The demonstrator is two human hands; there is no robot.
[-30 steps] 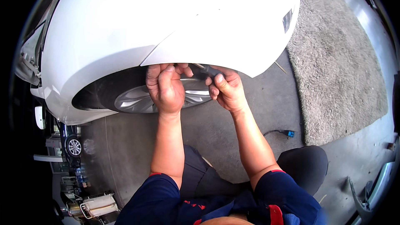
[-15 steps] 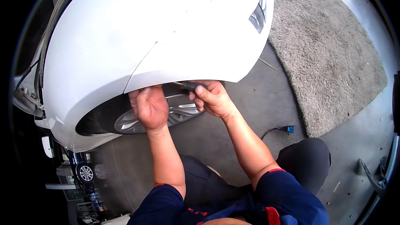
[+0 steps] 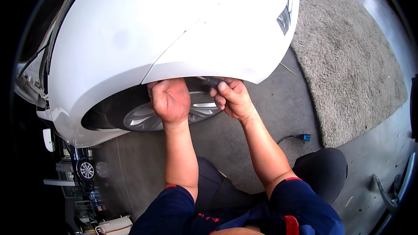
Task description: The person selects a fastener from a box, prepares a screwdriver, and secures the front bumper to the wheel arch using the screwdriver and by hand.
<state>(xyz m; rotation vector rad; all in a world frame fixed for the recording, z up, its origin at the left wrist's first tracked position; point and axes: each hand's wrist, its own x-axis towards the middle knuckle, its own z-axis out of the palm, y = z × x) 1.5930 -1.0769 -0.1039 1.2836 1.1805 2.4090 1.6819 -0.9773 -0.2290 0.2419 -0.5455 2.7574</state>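
Note:
My right hand [image 3: 235,98] is closed around the dark handle of what looks like a screwdriver [image 3: 212,82]. Its thin metal shaft points left, just below the lip of the wheel arch. My left hand [image 3: 170,102] is turned palm up beside the shaft, and its fingers go up behind the arch edge, out of sight. Above both hands spreads the white front fender [image 3: 126,35], which meets the bumper [image 3: 235,45] along a slanting seam. Behind my wrists is the front wheel [image 3: 141,117] with silver spokes. The tool's tip is hard to make out.
A shaggy grey mat [image 3: 348,61] lies on the floor to the right. A blue connector [image 3: 308,138] on a black cable rests near my right knee [image 3: 322,172]. A thin rod [image 3: 288,69] sticks out by the bumper. Another car's wheel [image 3: 86,169] shows far left.
The car and both hands appear shifted right and slightly up in the picture. My right hand still grips the screwdriver, and my left hand stays at the arch edge.

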